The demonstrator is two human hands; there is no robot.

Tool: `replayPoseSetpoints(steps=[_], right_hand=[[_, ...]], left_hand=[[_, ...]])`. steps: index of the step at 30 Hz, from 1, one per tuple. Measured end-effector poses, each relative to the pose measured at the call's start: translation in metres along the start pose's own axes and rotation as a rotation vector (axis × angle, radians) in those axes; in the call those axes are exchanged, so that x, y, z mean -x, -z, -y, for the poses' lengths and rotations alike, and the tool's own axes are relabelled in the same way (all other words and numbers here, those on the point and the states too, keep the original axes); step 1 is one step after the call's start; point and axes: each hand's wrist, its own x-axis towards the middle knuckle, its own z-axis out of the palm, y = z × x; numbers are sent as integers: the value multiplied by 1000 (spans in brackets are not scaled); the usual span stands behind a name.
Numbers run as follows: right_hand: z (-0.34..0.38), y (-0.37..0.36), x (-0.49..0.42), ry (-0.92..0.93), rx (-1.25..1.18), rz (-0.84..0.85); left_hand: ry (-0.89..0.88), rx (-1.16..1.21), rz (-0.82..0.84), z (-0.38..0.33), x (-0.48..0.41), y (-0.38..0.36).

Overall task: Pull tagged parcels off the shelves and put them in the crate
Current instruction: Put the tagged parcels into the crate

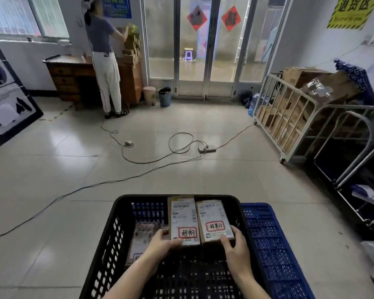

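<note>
pale glossy floor tiles reflect daylight from the glass doors, which carry red paper diamonds. a window sits in the left wall above a wooden desk. a looping cable and a power strip lie on the floor. a yellow sign hangs on the right wall.

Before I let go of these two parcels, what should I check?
1. Tags: left parcel and right parcel each show a red-framed tag: ok.
2. Grip: left hand holds the left parcel, right hand holds the right parcel: ok.
3. Both parcels are within the rim of the crate: ok.
4. Landing spot beneath them: hidden, cannot tell.
5. Floor ahead: power strip lies in the walkway: not ok.
</note>
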Motion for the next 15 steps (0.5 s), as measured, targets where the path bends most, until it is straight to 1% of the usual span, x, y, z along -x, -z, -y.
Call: replayPoseSetpoints(steps=[6, 12, 15], right_hand=[[-42, -6, -17, -172, 35, -26], [-81, -22, -48, -311, 17, -16], [-98, -29, -61, -363, 7, -6]], left_hand=[[174, -43, 41, 32, -43, -14], [219, -109, 32, 55, -85, -22], [212, -180, 10, 65, -104, -25]])
